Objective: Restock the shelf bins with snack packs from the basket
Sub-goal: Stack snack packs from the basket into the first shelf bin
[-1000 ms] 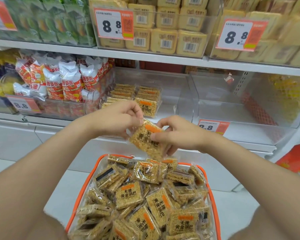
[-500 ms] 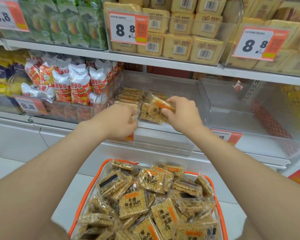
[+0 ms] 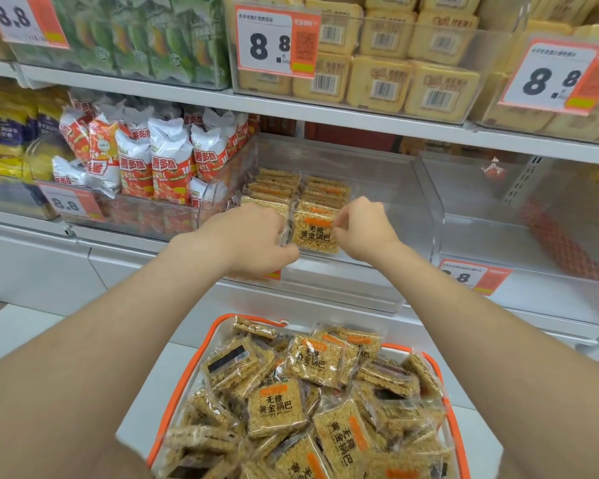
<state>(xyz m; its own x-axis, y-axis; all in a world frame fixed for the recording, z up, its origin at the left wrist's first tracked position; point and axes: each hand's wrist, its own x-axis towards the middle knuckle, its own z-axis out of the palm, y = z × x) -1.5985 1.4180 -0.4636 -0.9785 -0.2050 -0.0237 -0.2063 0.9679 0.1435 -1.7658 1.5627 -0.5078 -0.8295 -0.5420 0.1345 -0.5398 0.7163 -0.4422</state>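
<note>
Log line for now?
left hand: at clear bin, grip unclear | right hand: pinches snack pack in bin | basket: many packs

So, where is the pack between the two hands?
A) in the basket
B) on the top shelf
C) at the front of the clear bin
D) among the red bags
C: the pack stands at the front of the bin, right hand pinching its edge.

I see bare floor in the clear plastic shelf bin [image 3: 405, 209] right of the stacked golden rice-cracker packs [image 3: 325, 190]; white shelf board [image 3: 325, 118] caps it overhead, clear side wall [image 3: 427, 202] closes the right.
</note>
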